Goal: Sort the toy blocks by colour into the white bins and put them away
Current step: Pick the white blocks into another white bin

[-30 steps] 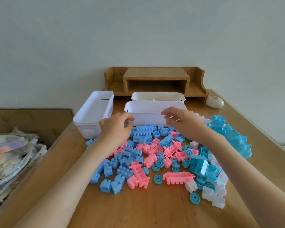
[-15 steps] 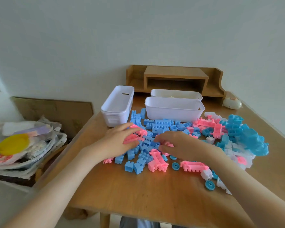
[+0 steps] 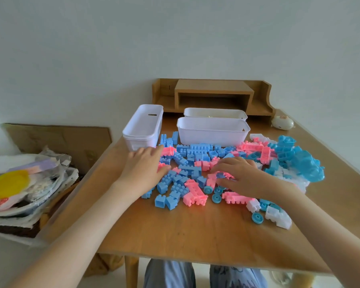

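The toy blocks [image 3: 195, 161] lie in a loose heap of blue, pink and white across the middle of the wooden tabletop [image 3: 195, 231]. The person's left hand [image 3: 146, 169] rests palm down on the heap's left edge. Its fingers are straight and close together, and the tips reach a pink block [image 3: 168, 151] just in front of the narrow white bin [image 3: 142, 125]. The right hand [image 3: 244, 177] arches over a knot of pink pieces [image 3: 212, 180], fingers bent and spread with the tips down among them. It is blurred, so I cannot tell whether it has actually pinched one.

Behind the heap a long white bin [image 3: 213, 133] stands crosswise with blue blocks right at its foot. A second long bin [image 3: 215, 113] sits just behind it with something pale inside. A big blue toy vehicle [image 3: 306, 167] lies at the heap's right edge. White blocks [image 3: 277, 217] and a blue wheel [image 3: 257, 218] lie nearer the front. At the back a wooden desk shelf [image 3: 213, 94] stands against the wall, with a small white rounded gadget [image 3: 282, 123] beside it. Left of the table are plastic bags [image 3: 27, 183] and cardboard [image 3: 56, 138].
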Demonstrator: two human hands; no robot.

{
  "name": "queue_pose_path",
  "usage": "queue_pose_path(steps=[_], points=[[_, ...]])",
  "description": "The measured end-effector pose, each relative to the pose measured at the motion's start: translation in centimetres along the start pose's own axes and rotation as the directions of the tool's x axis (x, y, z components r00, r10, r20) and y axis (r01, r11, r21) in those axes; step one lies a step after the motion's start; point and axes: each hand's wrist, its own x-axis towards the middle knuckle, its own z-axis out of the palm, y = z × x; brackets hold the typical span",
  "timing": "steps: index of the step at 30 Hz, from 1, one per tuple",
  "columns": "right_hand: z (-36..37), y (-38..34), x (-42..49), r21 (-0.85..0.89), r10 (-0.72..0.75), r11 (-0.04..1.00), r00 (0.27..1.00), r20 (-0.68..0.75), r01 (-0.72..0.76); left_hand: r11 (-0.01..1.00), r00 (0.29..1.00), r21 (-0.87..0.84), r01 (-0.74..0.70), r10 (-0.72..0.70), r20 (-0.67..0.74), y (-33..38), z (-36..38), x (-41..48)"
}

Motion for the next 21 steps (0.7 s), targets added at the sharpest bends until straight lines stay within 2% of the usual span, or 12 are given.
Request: queue_pose_path(steps=[3,7,10,12,16,19,21], points=[[-1.1,1.1,-1.2,0.058,0.016,0.998,1.000,-0.023,-0.015,0.993,0.994,-0.118,-0.029,0.016,-0.107,2.1,-0.1,0.4],[-2.1,2.9,-3.3,0.086,0.066,0.994,0.997,-0.046,-0.062,0.941,0.980,-0.272,-0.200,0.190,-0.064,5.7,0.1,0.9],[-2.5,4.7,-5.5,0.104,0.123,0.988,0.991,-0.061,-0.116,0.807,0.926,-0.478,-0.346,0.377,-0.034,8.5,-0.1,0.2],[-2.6,5.9,-7.3,0.166,0.175,0.972,0.983,-0.051,-0.165,0.716,0.874,-0.546,-0.435,0.483,-0.063,10.3,0.1,-0.5],[-1.6,7.2,-9.7,0.223,0.181,0.961,0.981,-0.065,-0.163,0.680,0.773,-0.391,-0.621,0.613,-0.163,12.4,1.7,-0.8],[-0.4,7.3,-10.5,0.238,0.153,0.962,0.986,-0.064,-0.133,0.653,0.714,-0.296,-0.697,0.672,-0.199,13.8,2.7,-0.6],[0.3,7.3,-10.7,0.256,0.129,0.961,0.988,-0.090,-0.103,0.651,0.703,-0.269,-0.710,0.678,-0.216,14.2,3.0,-0.5]])
